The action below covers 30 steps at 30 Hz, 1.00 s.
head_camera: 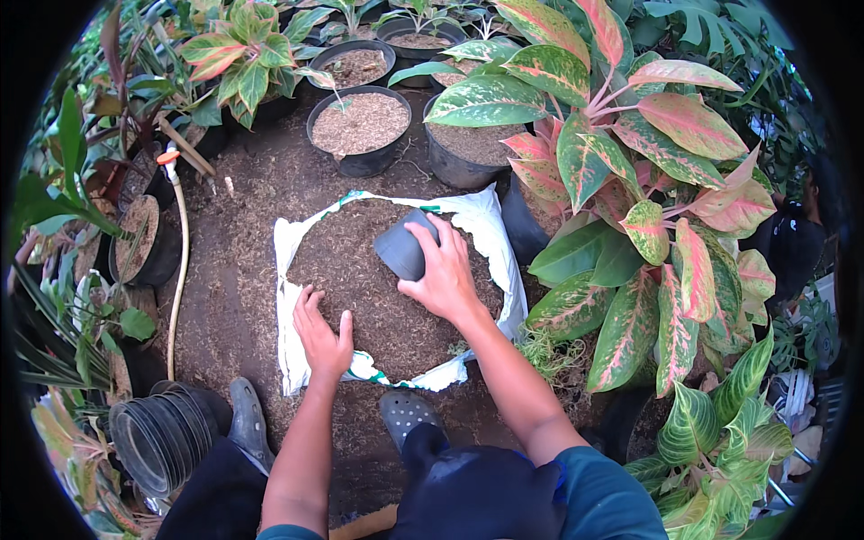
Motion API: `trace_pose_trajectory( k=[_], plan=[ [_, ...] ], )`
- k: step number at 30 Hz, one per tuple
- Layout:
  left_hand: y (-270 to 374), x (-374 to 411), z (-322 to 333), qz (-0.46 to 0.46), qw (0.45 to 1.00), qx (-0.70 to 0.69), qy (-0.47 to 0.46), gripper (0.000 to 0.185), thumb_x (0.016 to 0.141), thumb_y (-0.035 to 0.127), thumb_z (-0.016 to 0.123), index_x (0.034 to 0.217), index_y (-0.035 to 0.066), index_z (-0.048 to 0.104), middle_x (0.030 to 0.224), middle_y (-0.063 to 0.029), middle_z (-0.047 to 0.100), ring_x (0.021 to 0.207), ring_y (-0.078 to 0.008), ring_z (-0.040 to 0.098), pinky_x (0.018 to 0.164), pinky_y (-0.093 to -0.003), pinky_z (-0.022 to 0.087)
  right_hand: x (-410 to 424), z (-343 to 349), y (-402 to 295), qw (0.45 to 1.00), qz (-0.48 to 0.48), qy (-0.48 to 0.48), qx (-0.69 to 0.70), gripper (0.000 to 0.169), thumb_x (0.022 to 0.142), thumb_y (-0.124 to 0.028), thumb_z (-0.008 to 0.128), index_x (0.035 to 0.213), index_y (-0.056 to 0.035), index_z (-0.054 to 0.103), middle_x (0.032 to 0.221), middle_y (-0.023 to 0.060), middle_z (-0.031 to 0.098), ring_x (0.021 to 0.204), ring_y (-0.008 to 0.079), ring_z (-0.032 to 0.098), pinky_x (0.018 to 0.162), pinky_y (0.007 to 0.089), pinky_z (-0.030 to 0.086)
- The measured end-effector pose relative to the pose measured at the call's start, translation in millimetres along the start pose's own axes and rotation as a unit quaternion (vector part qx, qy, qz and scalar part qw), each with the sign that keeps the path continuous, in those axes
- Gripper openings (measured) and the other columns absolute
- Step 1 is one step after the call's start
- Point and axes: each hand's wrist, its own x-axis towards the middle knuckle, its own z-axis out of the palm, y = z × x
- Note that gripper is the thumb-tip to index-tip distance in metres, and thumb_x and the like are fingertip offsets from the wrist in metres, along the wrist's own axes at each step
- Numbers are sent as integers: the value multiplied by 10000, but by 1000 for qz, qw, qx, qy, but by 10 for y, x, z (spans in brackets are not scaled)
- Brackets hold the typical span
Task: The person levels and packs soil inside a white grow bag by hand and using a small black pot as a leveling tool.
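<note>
An open white sack (506, 236) of brown, fibrous potting mix (351, 270) lies on the ground in front of me. My right hand (442, 266) grips a small black plastic pot (401, 250), tilted over the far right part of the mix, with the thumb and fingers around it. The pot's inside is hidden from view. At the sack's near left edge is my left hand (324, 334), palm down with its fingers apart and nothing held.
Potted plants stand beyond the sack, among them a black pot (360, 158) of mix. A large pink-and-green aglaonema (628, 155) leans in at the right. On the left are a hose (182, 270) and a stack of black pots (162, 435). My grey clogs (408, 412) are near the sack.
</note>
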Motion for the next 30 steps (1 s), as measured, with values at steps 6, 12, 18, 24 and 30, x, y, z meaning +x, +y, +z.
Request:
trace_pose_trajectory(
  k=[6, 12, 18, 24, 30],
  plan=[
    [-75, -36, -65, -6, 1000, -11, 7, 590, 948, 264, 743, 1428, 34, 489, 1525, -242, 471, 1430, -452, 433, 1216, -575, 299, -288, -380, -188, 996, -83, 7, 15, 1033, 529, -190, 1011, 1475, -157, 595, 1588, 212, 494, 1423, 443, 506, 1188, 550, 424],
    [-29, -25, -32, -10, 1000, -22, 6, 585, 942, 276, 759, 1416, 57, 498, 1526, -220, 486, 1423, -435, 447, 1205, -566, 320, 23, -589, -323, 991, -118, 56, 1, 1056, 472, -138, 1014, 1448, -141, 611, 1560, 220, 515, 1396, 444, 536, 1169, 548, 438],
    [-63, -58, -38, -8, 1000, -25, 9, 583, 940, 280, 769, 1411, 61, 505, 1527, -203, 512, 1419, -428, 468, 1200, -557, 332, 659, -190, -95, 994, -77, 65, 31, 939, 635, -201, 958, 1476, -118, 548, 1529, 220, 507, 1380, 455, 532, 1168, 543, 435],
    [29, -44, -33, 3, 999, -53, 6, 630, 915, 286, 796, 1413, 39, 499, 1531, -218, 508, 1437, -429, 464, 1210, -555, 325, 1115, 273, 0, 996, -56, -64, 37, 952, 641, -195, 981, 1480, -114, 538, 1515, 209, 495, 1395, 451, 516, 1198, 539, 443],
    [-15, 617, -1086, 188, 934, 76, -293, 740, 972, 445, 713, 1540, 53, 444, 1732, -284, 211, 1640, -486, 162, 1312, -595, 244, 1307, -315, -638, 930, -288, -217, -69, 967, 642, -229, 976, 1501, -155, 537, 1493, 197, 507, 1354, 423, 535, 1160, 518, 471]
  ],
)
